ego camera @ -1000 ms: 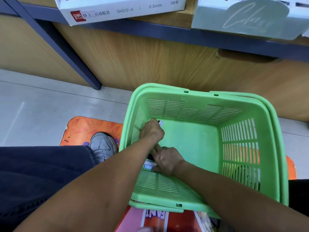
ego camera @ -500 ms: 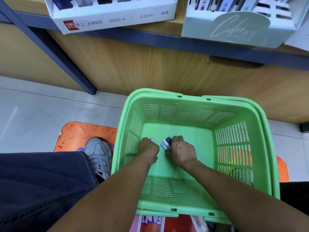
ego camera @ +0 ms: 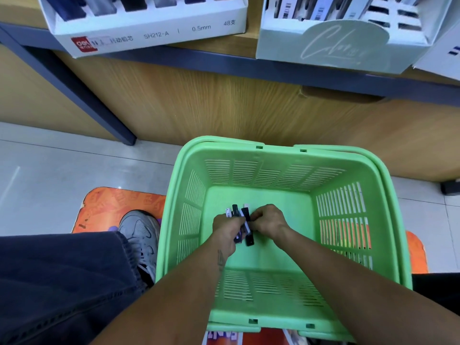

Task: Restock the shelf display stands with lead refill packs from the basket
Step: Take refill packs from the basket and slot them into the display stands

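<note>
Hands, left [ego camera: 227,227] and right [ego camera: 267,221], together pinch slim flat refill packs [ego camera: 245,220] inside slotted green plastic basket [ego camera: 348,245].

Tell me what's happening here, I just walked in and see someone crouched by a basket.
A person is gathering lead refill packs inside the green basket on the floor. The left hand grips a small bunch of them while the right hand pinches one at the bunch. The white display stand on the shelf above waits to be restocked.
</note>
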### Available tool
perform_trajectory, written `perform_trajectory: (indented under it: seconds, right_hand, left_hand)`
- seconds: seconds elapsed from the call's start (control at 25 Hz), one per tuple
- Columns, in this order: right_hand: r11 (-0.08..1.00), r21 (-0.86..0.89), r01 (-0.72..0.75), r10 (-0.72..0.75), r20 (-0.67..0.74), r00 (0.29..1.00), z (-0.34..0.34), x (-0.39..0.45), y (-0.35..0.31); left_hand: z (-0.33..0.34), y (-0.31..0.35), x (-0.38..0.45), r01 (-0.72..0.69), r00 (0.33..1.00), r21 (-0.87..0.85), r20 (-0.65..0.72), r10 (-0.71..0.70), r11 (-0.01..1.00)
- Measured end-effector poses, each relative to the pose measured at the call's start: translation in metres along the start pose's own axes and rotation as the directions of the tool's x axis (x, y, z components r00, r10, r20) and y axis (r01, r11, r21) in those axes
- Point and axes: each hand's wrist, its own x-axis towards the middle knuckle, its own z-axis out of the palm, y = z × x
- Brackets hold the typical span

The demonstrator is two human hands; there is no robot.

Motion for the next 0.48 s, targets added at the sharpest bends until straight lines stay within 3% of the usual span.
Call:
perform_trajectory:
  seconds: [0.36, 0.48]
  right_hand:
    - [0.94, 0.332, 0.08, -0.104, 0.054, 0.993, -0.006, -0.012, 0.004]
    - [0.938, 0.346, 0.008, -0.018, 0.026, 0.999, -0.008, -0.011, -0.004]
  left_hand:
    - [0.004, 0.008, -0.007, -0.124, 0.989, 0.039, 0.083, 0.12, 0.992]
    - [0.002, 0.007, -0.001, -0.121, 0.992, 0.047, -0.023, 0.123, 0.991]
